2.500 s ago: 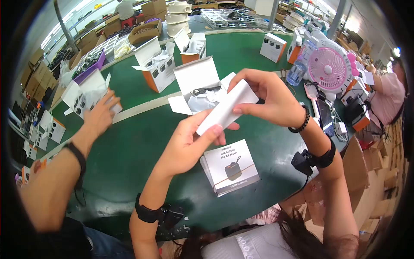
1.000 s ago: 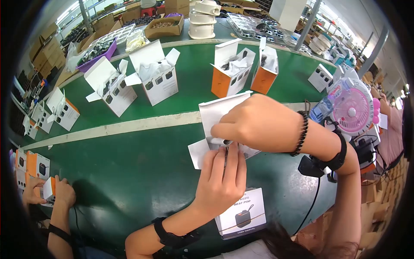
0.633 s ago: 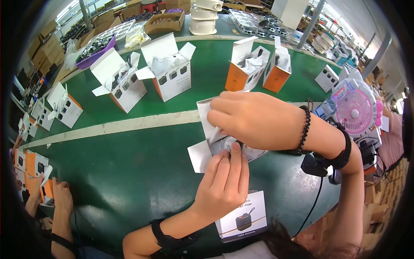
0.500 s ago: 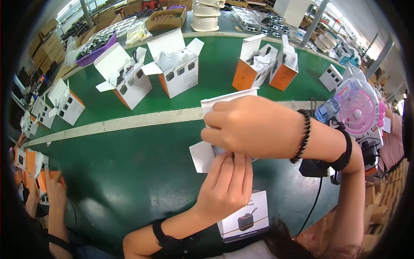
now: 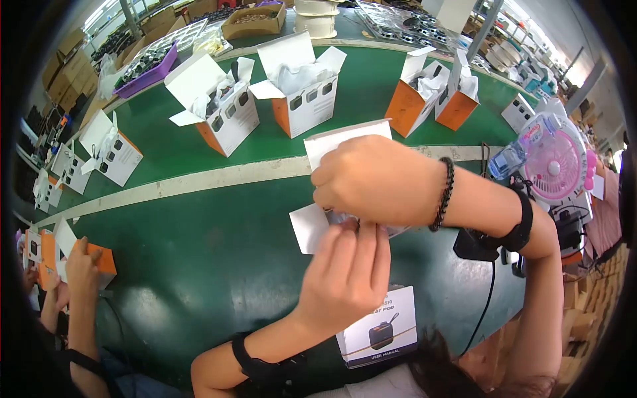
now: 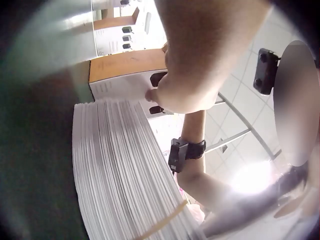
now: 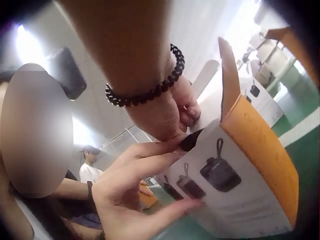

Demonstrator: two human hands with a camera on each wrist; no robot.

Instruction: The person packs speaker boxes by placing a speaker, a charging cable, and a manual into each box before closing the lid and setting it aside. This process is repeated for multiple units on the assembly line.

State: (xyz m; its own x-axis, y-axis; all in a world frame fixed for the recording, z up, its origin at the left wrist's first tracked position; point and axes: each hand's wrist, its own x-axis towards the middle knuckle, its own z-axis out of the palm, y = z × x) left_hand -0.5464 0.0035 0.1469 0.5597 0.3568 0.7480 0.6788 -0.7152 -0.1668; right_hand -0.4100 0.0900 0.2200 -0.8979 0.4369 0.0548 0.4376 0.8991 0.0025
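Observation:
An open white box with printed speaker pictures stands before me, its side flap [image 5: 308, 229] spread out. My left hand [image 5: 345, 278] steadies its near wall; in the right wrist view the left thumb presses the printed face [image 7: 250, 200] and the fingers reach over the rim beside a black piece [image 7: 190, 141]. My right hand [image 5: 378, 182] is bent over the opening with curled fingers; what lies under its fingertips is hidden. Close to the left wrist is a user manual stack [image 5: 381, 331], banded as the left wrist view shows [image 6: 120, 170].
Open boxes with white wrapping stand behind, two left of centre [image 5: 229, 123] [image 5: 312, 106] and two to the right [image 5: 415, 109]. A pink fan [image 5: 554, 166] and a bottle [image 5: 507, 161] are at the right. Another person's hands [image 5: 83, 265] handle an orange-and-white box at the left.
Both hands have left the folded white piece held above the box and come down to its opening. The right hand has shifted slightly over it; the neighbour's box at the left now has its lid up.

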